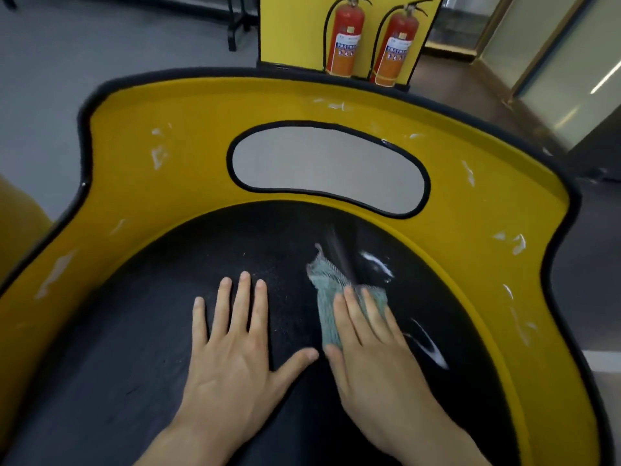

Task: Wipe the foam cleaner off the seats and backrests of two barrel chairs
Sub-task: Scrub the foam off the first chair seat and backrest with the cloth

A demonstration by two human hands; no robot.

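Observation:
A barrel chair fills the view, with a black seat [141,348] and a curved yellow backrest [188,136] that has an oval cut-out. My left hand [235,344] lies flat on the seat with its fingers spread. My right hand [369,351] presses a teal cloth [327,297] onto the seat with straight fingers. White foam streaks [376,264] lie on the seat to the right of the cloth. Thin foam smears [158,156] dot the backrest on both sides.
Two red fire extinguishers [346,38] stand against a yellow panel just behind the chair. Part of another yellow object [16,230] shows at the left edge. Grey floor [100,38] surrounds the chair, and glass doors stand at the far right.

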